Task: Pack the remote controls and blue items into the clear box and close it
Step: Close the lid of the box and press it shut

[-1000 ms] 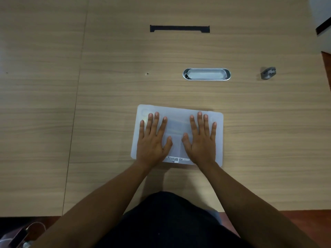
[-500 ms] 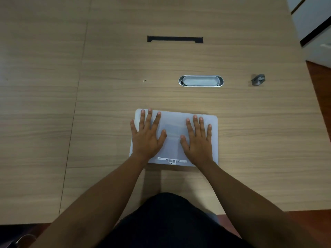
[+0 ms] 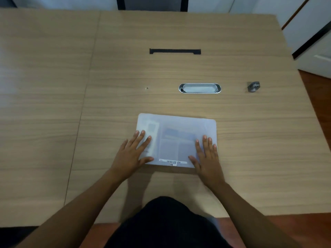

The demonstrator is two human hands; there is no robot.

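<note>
Now both flat, open hands have slid from the lid's middle to the clear box's (image 3: 176, 138) lower corners, left hand (image 3: 131, 155) and right hand (image 3: 207, 158) gripping nothing. Remote and blue shapes show faintly inside, so closing looks nearly done.

Soft, even overhead light falls on the pale wood-grain table (image 3: 179, 29), a little dim overall. A pale sheen washes out the table's far left edge. Faint shadows lie beneath the forearms at the near edge. The frosted clear plastic box (image 3: 179, 126) looks hazy, its contents vague. Wide-angle distortion bends the table's far corners, and the near corners of the view are dark and blurred.
</note>
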